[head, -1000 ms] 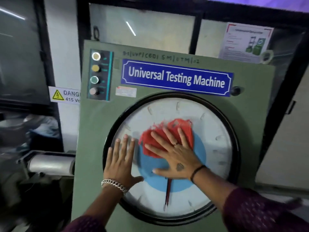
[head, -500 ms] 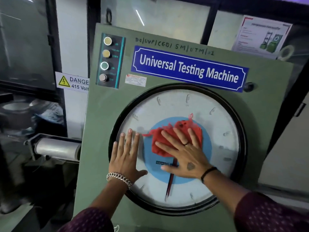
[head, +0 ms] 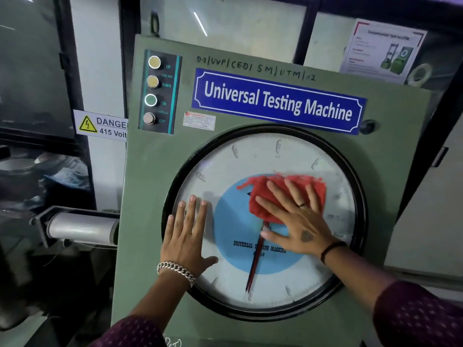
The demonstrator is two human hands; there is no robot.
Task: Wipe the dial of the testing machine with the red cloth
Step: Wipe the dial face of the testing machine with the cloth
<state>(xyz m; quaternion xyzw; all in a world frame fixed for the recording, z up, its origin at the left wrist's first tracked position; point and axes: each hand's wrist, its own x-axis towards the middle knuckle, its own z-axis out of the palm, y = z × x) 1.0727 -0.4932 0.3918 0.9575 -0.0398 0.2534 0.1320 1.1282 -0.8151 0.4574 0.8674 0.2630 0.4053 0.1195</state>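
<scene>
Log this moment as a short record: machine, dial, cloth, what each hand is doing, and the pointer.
machine: green Universal Testing Machine
dial: round white face with a blue centre, black rim
cloth: red cloth, pressed to the dial's upper centre
right hand: right hand flat, fingers spread on the cloth
left hand: left hand flat on the dial's left side, bare
pointer: red pointer aimed down

red cloth (head: 283, 196) shifted rightward across dial (head: 270, 291), off the centre toward the right of the face | right hand (head: 298, 221) carried rightward with it, pressed flat
</scene>
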